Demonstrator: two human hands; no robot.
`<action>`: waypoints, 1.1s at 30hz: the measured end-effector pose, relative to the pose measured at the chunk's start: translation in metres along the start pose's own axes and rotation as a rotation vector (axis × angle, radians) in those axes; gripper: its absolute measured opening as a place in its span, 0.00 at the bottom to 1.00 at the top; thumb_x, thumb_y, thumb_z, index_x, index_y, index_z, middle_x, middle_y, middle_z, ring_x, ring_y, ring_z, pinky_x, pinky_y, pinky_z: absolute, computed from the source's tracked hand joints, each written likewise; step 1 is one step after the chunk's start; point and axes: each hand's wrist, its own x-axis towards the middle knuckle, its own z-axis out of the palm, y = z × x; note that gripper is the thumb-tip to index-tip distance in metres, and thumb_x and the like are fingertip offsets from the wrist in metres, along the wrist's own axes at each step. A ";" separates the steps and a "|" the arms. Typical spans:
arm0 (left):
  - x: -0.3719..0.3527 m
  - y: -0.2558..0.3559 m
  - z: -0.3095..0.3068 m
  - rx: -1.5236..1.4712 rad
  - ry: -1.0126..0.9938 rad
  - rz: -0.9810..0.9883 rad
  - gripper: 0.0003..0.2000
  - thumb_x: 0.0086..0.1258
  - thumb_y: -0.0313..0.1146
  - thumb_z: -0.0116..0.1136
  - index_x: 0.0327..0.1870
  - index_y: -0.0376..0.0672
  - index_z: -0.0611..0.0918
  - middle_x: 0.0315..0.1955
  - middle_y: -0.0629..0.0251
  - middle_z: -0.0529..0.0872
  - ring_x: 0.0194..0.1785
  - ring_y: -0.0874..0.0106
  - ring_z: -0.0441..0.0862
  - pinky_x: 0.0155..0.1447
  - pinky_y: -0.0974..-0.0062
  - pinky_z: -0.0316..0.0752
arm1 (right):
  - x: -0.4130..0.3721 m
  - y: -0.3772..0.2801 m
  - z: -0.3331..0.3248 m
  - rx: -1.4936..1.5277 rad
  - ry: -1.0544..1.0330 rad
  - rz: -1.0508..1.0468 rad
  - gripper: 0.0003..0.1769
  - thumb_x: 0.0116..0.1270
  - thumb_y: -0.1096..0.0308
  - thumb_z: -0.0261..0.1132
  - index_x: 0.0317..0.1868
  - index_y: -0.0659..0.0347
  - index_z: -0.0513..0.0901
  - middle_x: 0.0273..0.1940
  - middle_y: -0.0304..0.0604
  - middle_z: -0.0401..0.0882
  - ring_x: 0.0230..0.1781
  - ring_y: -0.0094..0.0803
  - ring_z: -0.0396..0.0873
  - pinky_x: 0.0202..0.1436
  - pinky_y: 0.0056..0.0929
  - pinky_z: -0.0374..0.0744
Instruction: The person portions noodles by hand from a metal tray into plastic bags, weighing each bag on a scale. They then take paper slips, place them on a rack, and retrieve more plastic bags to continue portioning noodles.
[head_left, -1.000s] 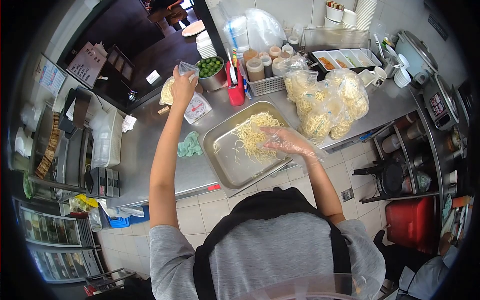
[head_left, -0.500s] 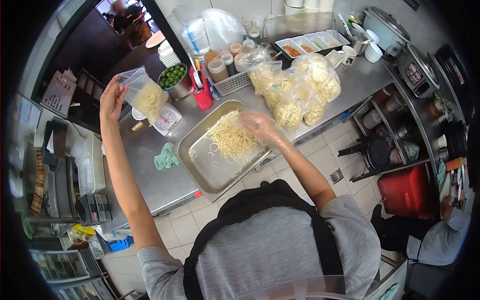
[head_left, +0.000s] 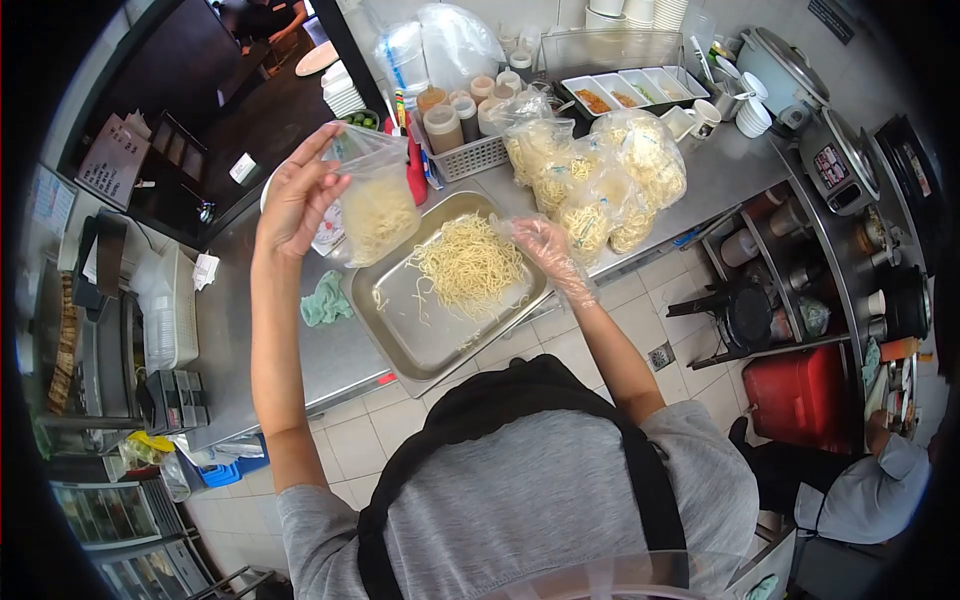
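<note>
My bare left hand point(head_left: 300, 200) grips the top of a clear plastic bag of noodles point(head_left: 382, 218), which hangs over the left rim of a metal tray point(head_left: 405, 335). A loose heap of yellow noodles point(head_left: 468, 265) lies in the tray. At the heap's right side is my right hand point(head_left: 545, 250), in a clear plastic glove, fingers loosely bent and apart with nothing visible in them. Behind the hanging bag, a white dial scale point(head_left: 328, 232) is partly hidden.
Several filled noodle bags point(head_left: 590, 190) are piled right of the tray. Behind stand a basket of sauce bottles point(head_left: 470, 155) and a topping rack point(head_left: 625, 90). A green cloth point(head_left: 326, 300) lies left of the tray. Another person point(head_left: 860, 490) is at the lower right.
My left hand has brought the noodle bag right and nearer, from above the scale to the tray's edge. My right hand has shifted right, off the noodle heap.
</note>
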 end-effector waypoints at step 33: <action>0.033 -0.176 0.085 0.296 -0.043 -0.218 0.25 0.70 0.41 0.54 0.65 0.42 0.66 0.53 0.60 0.76 0.47 0.71 0.80 0.46 0.76 0.77 | -0.014 -0.101 -0.010 0.731 0.031 0.179 0.44 0.61 0.34 0.53 0.69 0.54 0.60 0.66 0.48 0.62 0.64 0.46 0.65 0.65 0.50 0.65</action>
